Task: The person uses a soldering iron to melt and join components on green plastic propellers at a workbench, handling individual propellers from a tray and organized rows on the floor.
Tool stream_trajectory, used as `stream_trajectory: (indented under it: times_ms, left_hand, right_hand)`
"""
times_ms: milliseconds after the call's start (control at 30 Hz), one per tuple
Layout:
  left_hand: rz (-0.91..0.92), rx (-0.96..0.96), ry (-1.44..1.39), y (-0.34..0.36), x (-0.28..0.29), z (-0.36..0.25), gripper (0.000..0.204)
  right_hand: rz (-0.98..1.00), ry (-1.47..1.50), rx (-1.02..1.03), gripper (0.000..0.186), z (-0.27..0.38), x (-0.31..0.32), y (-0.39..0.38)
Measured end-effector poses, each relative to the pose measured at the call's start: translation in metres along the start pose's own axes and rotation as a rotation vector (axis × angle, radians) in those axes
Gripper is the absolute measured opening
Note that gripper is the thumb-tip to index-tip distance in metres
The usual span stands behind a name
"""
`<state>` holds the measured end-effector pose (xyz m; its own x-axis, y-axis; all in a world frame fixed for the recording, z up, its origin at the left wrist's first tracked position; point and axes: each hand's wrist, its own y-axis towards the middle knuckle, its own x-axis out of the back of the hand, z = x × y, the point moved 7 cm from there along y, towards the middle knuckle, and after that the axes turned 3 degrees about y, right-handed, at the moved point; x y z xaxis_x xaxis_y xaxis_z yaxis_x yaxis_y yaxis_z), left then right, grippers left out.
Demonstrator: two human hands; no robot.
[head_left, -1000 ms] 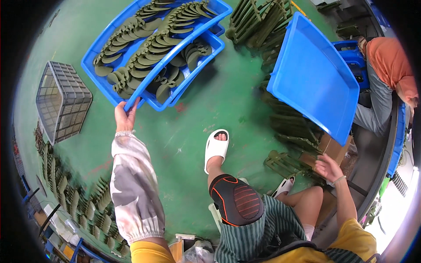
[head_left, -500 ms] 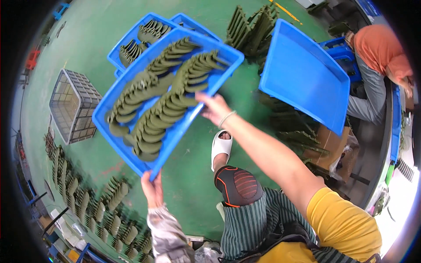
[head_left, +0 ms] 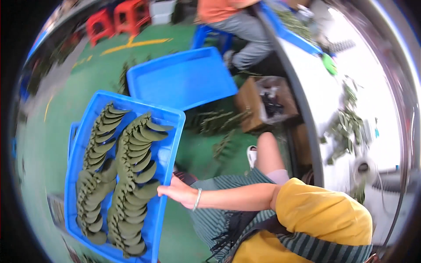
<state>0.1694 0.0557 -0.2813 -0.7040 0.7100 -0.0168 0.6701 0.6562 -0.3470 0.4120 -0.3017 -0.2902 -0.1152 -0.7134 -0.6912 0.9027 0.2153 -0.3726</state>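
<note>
A blue plastic tray (head_left: 168, 151) hangs tilted in front of me at the left. In it lie two long rows of overlapping dark green artificial leaves (head_left: 131, 175). My right hand (head_left: 180, 191) is closed on the tray's right edge, thumb over the rim. A pale bracelet circles that wrist. My left hand is out of view; the tray's lower end runs past the bottom of the picture. A second blue tray (head_left: 184, 79), with no leaves in it, lies beyond the held one, over green foliage.
A white worktable (head_left: 313, 127) with leafy sprigs (head_left: 346, 118) runs along the right. An open cardboard box (head_left: 251, 105) stands beside it. At the far side a person in orange (head_left: 219, 11) sits on a blue stool (head_left: 202, 37). Red stools (head_left: 131, 15) stand farther back.
My view has swung right toward the worktable. The loaded tray has turned more upright and now sits at lower left, still in my right hand. My left hand has gone out of view.
</note>
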Motion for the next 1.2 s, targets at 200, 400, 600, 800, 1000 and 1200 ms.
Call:
stream_trajectory:
  times_ms: [200,400,600,800,1000,1200]
  left_hand:
    - [0.293,-0.598,0.84,-0.098,-0.077,-0.11,0.022]
    - [0.819,-0.002,0.042,-0.081,-0.27,-0.162,0.017]
    - [1.342,0.211,0.052,-0.072,-0.402,-0.167,0.019]
    - [1.479,0.415,0.141,-0.063,-0.452,-0.16,0.02]
    - [1.643,0.495,0.137,-0.073,-0.476,-0.144,0.028]
    - [1.702,0.572,0.183,-0.093,-0.483,-0.12,0.028]
  right_hand:
    - [-0.187,0.197,0.255,0.032,0.124,0.048,-0.191]
    - [-0.53,0.233,0.506,0.008,0.194,0.061,-0.227]
    - [-0.843,0.318,0.65,0.013,0.217,0.104,-0.207]
    - [-1.085,0.176,0.983,0.035,0.204,0.051,-0.225]
    - [-0.891,-0.064,1.002,0.056,0.126,-0.055,-0.232]
    - [-1.922,-1.484,0.744,0.018,0.163,-0.073,-0.285]
